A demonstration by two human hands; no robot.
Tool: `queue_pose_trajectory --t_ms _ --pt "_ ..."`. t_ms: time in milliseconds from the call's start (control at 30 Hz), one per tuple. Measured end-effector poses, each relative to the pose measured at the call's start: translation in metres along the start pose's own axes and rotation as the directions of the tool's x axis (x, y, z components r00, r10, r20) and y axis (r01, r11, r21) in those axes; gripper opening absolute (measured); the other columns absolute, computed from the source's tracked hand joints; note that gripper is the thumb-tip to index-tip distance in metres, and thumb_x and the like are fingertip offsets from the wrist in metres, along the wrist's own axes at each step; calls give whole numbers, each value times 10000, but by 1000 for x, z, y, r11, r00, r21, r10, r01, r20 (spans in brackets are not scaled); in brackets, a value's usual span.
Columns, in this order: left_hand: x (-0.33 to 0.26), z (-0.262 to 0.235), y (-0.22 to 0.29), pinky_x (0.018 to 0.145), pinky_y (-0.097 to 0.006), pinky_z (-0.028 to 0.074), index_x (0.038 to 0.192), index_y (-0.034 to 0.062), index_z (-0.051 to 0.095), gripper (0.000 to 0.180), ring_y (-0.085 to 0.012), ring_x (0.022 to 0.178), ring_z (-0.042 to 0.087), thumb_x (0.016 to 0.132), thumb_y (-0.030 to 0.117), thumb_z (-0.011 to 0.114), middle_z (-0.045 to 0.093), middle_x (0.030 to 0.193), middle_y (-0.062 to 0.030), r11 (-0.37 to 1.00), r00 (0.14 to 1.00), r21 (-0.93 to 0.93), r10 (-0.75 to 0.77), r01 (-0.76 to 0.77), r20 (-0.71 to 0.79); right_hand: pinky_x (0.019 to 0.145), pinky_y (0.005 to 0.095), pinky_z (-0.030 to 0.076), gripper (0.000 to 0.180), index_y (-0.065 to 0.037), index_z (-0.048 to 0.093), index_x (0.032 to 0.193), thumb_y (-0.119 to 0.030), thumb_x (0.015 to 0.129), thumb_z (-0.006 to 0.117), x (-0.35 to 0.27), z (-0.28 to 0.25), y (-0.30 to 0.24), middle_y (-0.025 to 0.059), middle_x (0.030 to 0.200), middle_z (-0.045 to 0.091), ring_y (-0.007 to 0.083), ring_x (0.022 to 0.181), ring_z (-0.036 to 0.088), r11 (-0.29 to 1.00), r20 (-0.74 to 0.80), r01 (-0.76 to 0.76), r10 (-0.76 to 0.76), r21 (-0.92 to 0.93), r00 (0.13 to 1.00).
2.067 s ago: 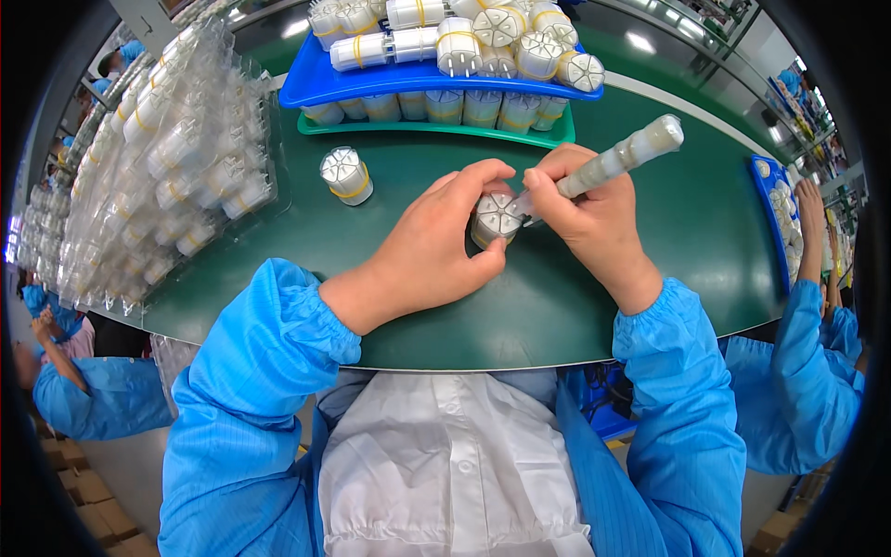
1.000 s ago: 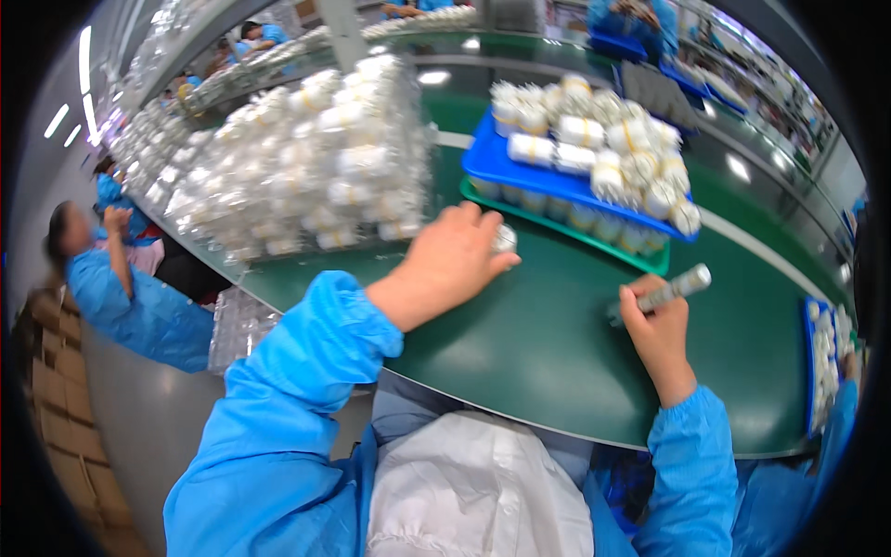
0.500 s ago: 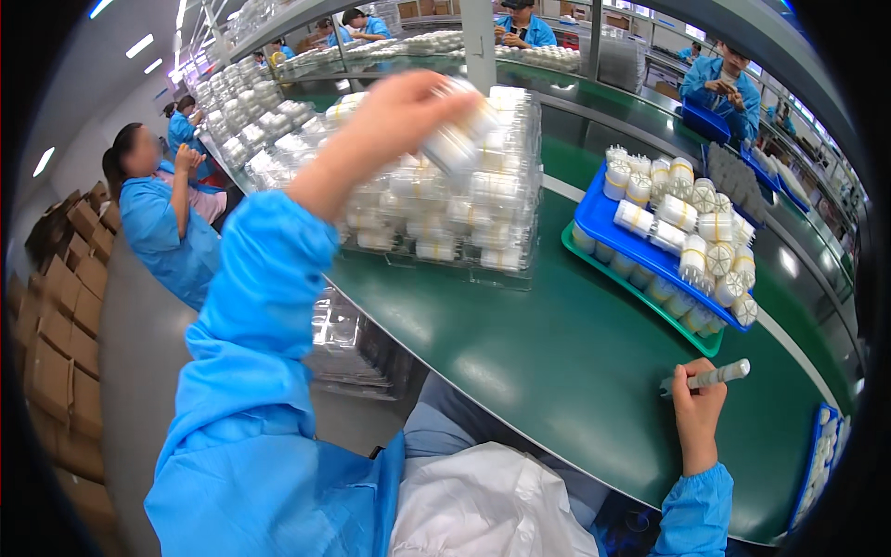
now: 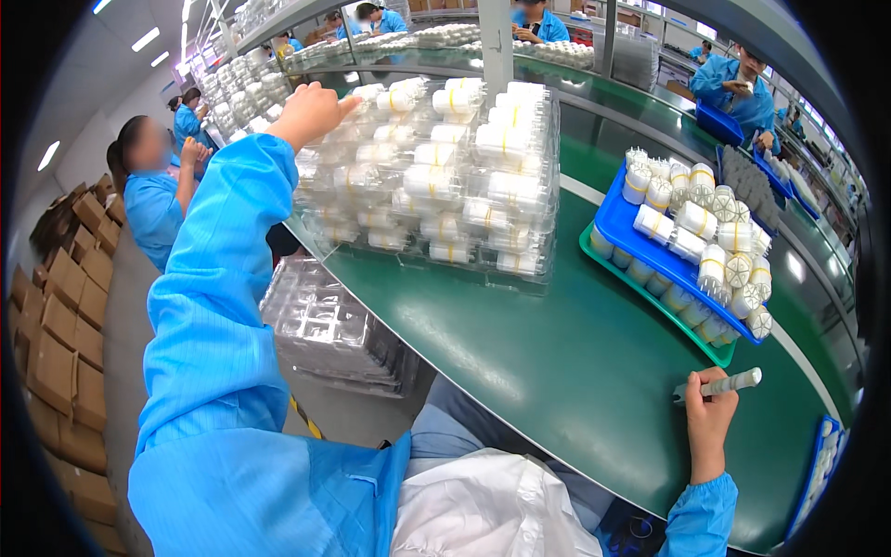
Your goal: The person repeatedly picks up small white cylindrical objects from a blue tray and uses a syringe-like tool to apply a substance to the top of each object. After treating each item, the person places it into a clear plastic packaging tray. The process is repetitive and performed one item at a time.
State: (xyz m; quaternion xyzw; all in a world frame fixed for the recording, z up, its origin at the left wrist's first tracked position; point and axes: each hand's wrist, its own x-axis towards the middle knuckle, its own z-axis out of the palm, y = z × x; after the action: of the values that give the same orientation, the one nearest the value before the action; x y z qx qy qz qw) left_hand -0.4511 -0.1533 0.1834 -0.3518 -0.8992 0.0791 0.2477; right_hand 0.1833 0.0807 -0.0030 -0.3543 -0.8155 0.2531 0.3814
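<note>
Here, closest to me, is my white apron [image 4: 483, 515] and my blue sleeves. My right hand [image 4: 710, 422] rests on the near edge of the green table [image 4: 557, 362], over on the right. It is closed around a pale grey stick-shaped tool [image 4: 719, 383]. The tool lies almost flat, and its tip pokes out to the right, past my fingers.

A bit farther, on the right, sits a blue tray [image 4: 650, 251] stacked on a green tray [image 4: 650, 292]. The blue tray is full of small white round cylinders [image 4: 705, 223] with yellow bands. Some stand up and some lie on their sides.

On the floor to my left, below the table edge, is a pile of empty clear plastic trays [image 4: 334, 325]. Brown cardboard boxes [image 4: 60, 343] are stacked at the far left.

My left arm stretches far out to the left side. My left hand [image 4: 311, 111] is at the top of a tall stack of clear plastic trays [image 4: 436, 176], at its far left corner. These trays are full of the same white cylinders. My fingers are curled in, and I cannot tell if they hold anything, because I only see the back of my hand.

Farther away, other people in blue coats [image 4: 153, 200] work along the long green tables. Way off on the right, one more person [image 4: 742, 88] stands near another blue tray [image 4: 719, 121].
</note>
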Motion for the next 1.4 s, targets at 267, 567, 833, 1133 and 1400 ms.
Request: queue_pose_trajectory --t_ms 267,567,833,1133,1400 --pt "-9 -18 8 1166 -369 277 1471 32 450 822 -296 1448 360 990 685 316 457 1509 -186 796 935 -549 -55 254 351 540 303 397 142 10 592 748 -17 858 677 -1 1 -4 69 720 566 148 619 530 998 17 64 -64 22 998" --pt "24 16 -30 1112 -452 364 1485 146 438 540 -400 1325 478 1057 465 360 494 1460 -216 925 988 -362 142 -114 53 525 307 409 139 4 588 751 2 842 693 -3 -1 -15 75 716 566 167 600 545 989 24 148 -148 0 989" --pt "23 64 -30 1069 -494 398 1381 -33 488 758 -445 1287 504 983 608 420 547 1360 -294 962 973 -224 -108 153 204 493 293 387 145 0 586 743 10 830 702 -5 -1 -17 71 711 565 148 569 528 986 44 167 -167 2 985" --pt "-6 -36 63 1009 -462 441 1134 68 697 428 -379 1167 595 1008 431 508 667 1203 -166 887 854 -385 19 -254 -520 519 324 448 154 -47 606 744 -65 817 740 -5 4 -13 82 676 602 194 561 577 987 44 157 -159 43 986" --pt "-143 -115 342 911 -396 497 1164 15 621 245 -362 1053 620 922 35 593 646 1137 -176 288 606 -533 371 -796 -704 569 380 515 156 -41 672 780 -172 824 745 -1 2 -12 123 706 653 286 611 650 998 114 51 -48 -32 992"
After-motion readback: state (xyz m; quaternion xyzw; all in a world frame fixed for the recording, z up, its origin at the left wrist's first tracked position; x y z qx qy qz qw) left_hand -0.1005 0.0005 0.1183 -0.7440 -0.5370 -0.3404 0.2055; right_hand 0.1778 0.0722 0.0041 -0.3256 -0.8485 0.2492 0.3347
